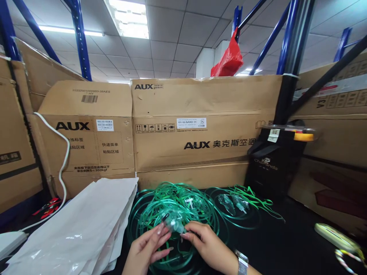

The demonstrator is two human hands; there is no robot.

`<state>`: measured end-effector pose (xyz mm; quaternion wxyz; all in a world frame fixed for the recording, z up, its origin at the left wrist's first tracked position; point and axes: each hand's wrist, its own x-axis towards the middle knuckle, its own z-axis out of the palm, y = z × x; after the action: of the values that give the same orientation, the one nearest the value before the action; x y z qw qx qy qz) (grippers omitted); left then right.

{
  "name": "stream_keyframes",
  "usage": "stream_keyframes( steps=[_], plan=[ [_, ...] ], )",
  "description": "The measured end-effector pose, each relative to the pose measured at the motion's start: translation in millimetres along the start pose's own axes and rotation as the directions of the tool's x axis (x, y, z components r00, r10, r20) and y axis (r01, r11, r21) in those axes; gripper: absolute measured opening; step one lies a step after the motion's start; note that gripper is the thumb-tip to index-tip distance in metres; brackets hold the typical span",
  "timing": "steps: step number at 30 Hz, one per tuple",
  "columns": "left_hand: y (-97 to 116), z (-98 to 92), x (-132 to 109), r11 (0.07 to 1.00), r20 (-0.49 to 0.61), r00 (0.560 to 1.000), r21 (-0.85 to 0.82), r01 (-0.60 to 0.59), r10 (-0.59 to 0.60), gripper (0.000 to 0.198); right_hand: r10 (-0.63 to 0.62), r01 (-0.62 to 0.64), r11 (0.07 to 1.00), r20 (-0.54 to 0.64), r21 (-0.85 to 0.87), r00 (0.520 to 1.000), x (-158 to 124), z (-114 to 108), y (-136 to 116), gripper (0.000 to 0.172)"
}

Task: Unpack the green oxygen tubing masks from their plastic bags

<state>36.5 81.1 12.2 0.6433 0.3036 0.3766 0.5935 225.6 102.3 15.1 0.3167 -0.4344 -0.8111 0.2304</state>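
A translucent green plastic oxygen mask (175, 222) is held up between both hands, above a heap of coiled green tubing (160, 196). My left hand (150, 244) pinches the mask's left side between thumb and index finger, its other fingers curled below. From the right, my right hand (208, 244) grips the pale connector end with thumb and forefinger. Part of the mask's lower side is hidden by the fingers. Further right on the black table lie more clear plastic mask pieces (239, 202) and a tangle of thin green straps (258, 196).
White plastic bags (77, 225) are stacked at the left, beside a white cable (64, 168). Large cardboard boxes (160, 152) wall off the back. A black bag (266, 168) stands back right; a pale green object (336, 236) lies at the right edge.
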Motion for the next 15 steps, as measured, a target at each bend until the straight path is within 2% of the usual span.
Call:
stream_keyframes(
  steps=[3,5,9,12,15],
  plan=[
    [-9.4,-3.6,3.3,0.995,0.026,0.999,0.092,-0.042,0.04,0.055,-0.003,0.002,1.0,0.013,0.021,1.0,-0.5,-1.2,-1.1,0.025],
    [-14.4,-5.3,5.4,0.982,0.083,0.991,0.148,-0.118,0.106,0.06,-0.019,0.017,0.999,0.052,0.042,0.998,-1.4,-2.1,-2.9,0.028],
    [-19.6,-6.9,6.7,0.924,0.233,0.916,0.127,-0.361,0.325,0.067,-0.04,0.009,0.987,0.188,0.163,0.981,-2.7,-3.5,-5.4,0.031],
    [-20.3,-9.2,6.1,0.852,0.291,0.867,0.224,-0.473,0.405,0.049,-0.015,-0.035,0.979,0.238,0.202,0.971,-2.4,-5.5,-4.4,0.031],
    [-18.5,-12.8,5.7,0.701,0.281,0.836,0.455,-0.549,0.472,0.036,0.01,-0.05,0.981,0.207,0.188,0.978,-1.2,-12.0,-3.2,0.027]
  ],
)
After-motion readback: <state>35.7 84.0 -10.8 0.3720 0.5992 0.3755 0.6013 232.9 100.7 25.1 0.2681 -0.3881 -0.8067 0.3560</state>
